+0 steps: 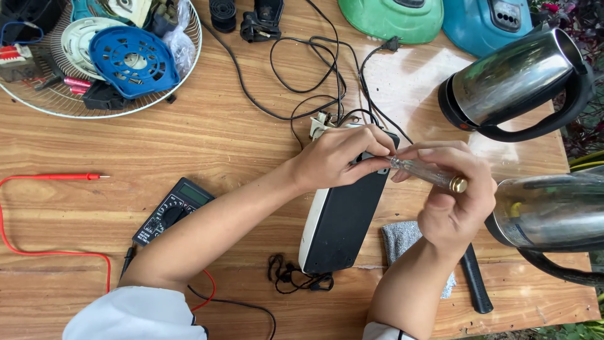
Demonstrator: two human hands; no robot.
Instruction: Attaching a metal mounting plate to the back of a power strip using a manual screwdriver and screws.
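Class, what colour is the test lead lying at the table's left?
Red, clearest in the head view.

We're looking at a small-appliance repair bench, outdoors by the look of it: a wooden tabletop [207, 135] is carrying a multimeter [173, 211], steel kettles [513, 79], loose black cables [314, 82] and a fan guard [47, 104] holding spare parts, with garden plants [582, 129] edging in.

Black-and-white power strip [343, 220]; clear screwdriver [428, 173] with brass cap, grey cloth [399, 239], black multimeter [173, 211], red probe lead [50, 178], blue fan cover [132, 60]
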